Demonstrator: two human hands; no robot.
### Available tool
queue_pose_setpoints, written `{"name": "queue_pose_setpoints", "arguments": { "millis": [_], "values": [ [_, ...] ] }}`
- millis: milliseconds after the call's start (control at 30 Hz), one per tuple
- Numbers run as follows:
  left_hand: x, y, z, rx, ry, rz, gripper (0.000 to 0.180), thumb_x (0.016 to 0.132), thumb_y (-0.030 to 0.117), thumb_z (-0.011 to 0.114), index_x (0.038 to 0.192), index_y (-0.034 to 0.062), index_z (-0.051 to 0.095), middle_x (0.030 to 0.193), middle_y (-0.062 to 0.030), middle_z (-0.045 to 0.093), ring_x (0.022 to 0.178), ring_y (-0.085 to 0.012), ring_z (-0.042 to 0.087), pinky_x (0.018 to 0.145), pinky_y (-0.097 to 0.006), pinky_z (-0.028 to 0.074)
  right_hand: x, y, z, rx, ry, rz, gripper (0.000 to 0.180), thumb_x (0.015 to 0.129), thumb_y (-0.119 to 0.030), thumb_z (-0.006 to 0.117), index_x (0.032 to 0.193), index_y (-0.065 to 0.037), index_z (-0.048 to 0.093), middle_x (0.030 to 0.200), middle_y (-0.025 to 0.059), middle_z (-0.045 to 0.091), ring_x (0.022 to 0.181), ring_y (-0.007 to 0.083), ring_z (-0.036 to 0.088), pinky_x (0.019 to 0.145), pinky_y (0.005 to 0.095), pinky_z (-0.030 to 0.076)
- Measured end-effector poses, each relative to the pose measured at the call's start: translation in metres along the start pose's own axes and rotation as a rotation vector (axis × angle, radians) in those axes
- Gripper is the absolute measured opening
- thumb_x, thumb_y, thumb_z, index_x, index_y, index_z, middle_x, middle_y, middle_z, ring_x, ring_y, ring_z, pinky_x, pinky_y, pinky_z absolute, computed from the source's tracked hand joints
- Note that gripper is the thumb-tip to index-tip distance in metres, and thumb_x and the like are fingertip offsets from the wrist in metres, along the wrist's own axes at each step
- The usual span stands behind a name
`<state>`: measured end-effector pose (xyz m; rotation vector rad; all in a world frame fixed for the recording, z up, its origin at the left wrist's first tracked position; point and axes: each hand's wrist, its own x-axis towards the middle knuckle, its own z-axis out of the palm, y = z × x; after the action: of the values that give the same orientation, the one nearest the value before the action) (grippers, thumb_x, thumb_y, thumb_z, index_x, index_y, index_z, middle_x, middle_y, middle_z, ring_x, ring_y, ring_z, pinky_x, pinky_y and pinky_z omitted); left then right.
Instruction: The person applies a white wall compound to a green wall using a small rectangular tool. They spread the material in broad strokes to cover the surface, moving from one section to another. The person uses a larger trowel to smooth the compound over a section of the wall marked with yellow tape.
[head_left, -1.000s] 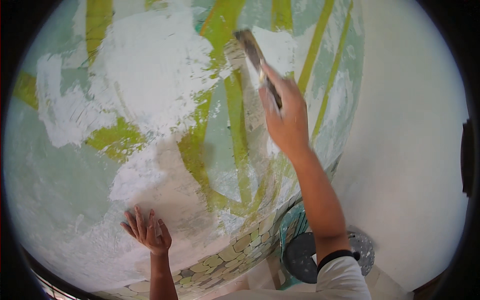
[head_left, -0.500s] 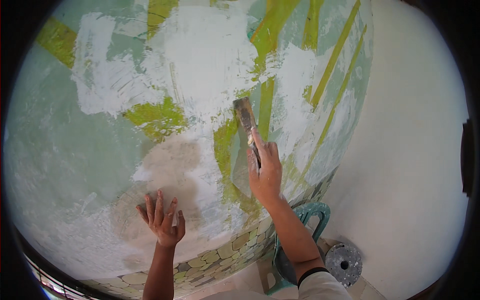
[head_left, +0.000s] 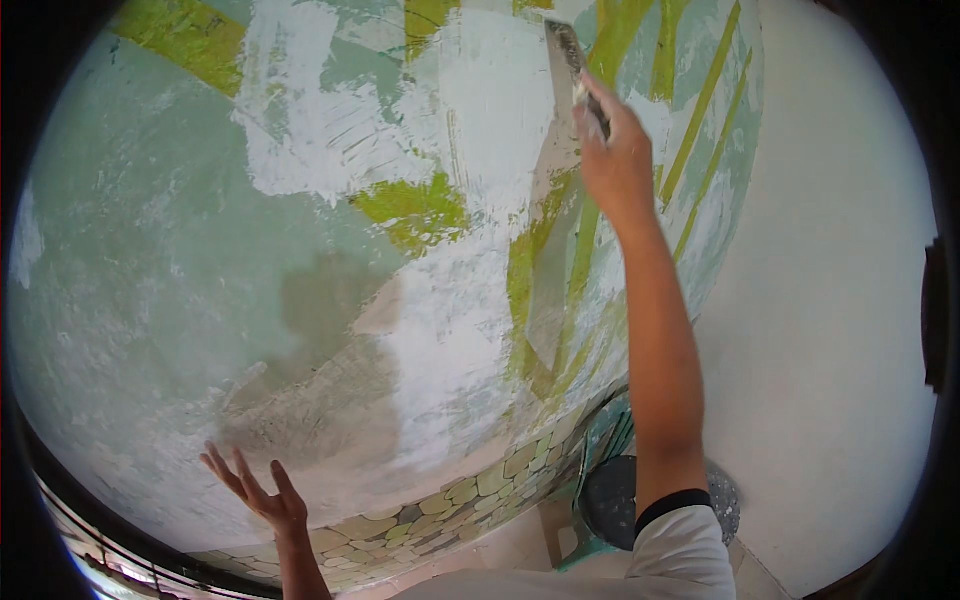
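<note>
A putty knife [head_left: 565, 50] with a stained flat blade is gripped in my right hand [head_left: 616, 160], my arm stretched up along the wall. Its blade lies at or close against the white filler patch [head_left: 495, 90] near the top; whether it touches I cannot tell. The wall [head_left: 200, 240] is pale green, smeared with white filler and crossed by yellow-green strips [head_left: 415, 210]. Low on the left, my left hand [head_left: 265, 495] is open with fingers spread and nothing in it. It is near the wall's lower part; contact is unclear.
Along the wall's foot runs a band of greenish stone-patterned tiles [head_left: 440, 510]. A green plastic chair [head_left: 590, 440] and a dark paint-spattered bucket [head_left: 610, 500] stand below my right arm. A plain white wall [head_left: 820, 300] rises on the right.
My right hand has carried the putty knife upward over the wall. My left hand has shifted down and left. The view has moved, so the wall's marks sit further right and higher.
</note>
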<state>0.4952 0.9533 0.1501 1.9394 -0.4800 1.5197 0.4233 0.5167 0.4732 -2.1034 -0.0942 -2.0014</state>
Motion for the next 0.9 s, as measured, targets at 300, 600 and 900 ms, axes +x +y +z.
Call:
{"name": "queue_pose_setpoints", "arguments": {
  "millis": [300, 600, 900],
  "values": [
    [-0.031, -0.067, 0.012, 0.164, 0.002, 0.077, 0.058, 0.095, 0.028, 0.052, 0.145, 0.005, 0.035, 0.154, -0.0266, 0.02, 0.143, -0.0452, 0.012, 0.113, -0.06, 0.007, -0.051, -0.037, -0.012, -0.045, 0.064, -0.014, 0.04, 0.093, -0.013, 0.056, 0.131, -0.002, 0.054, 0.12, 0.0198, 0.06, 0.109, 0.0295, 0.059, 0.094, 0.0374, 0.044],
    [-0.038, -0.074, 0.015, 0.145, 0.046, 0.146, 0.05, 0.093, 0.024, 0.051, 0.138, 0.0032, 0.046, 0.15, -0.0287, 0.028, 0.142, -0.0471, 0.017, 0.112, -0.061, 0.009, -0.172, -0.089, 0.014, -0.034, -0.134, 0.186, 0.042, 0.093, -0.007, 0.055, 0.135, -0.001, 0.05, 0.092, 0.0131, 0.055, 0.08, 0.0249, 0.052, 0.075, 0.0354, 0.043],
    [-0.044, -0.083, 0.016, 0.117, 0.036, 0.14, 0.046, 0.09, 0.027, 0.053, 0.131, 0.0059, 0.055, 0.148, -0.029, 0.031, 0.14, -0.0504, 0.02, 0.112, -0.062, 0.01, -0.059, -0.094, 0.04, -0.059, 0.036, -0.019, 0.038, 0.092, -0.01, 0.057, 0.129, -0.001, 0.054, 0.111, 0.0188, 0.062, 0.101, 0.0294, 0.059, 0.09, 0.0371, 0.045]
  ]
}}
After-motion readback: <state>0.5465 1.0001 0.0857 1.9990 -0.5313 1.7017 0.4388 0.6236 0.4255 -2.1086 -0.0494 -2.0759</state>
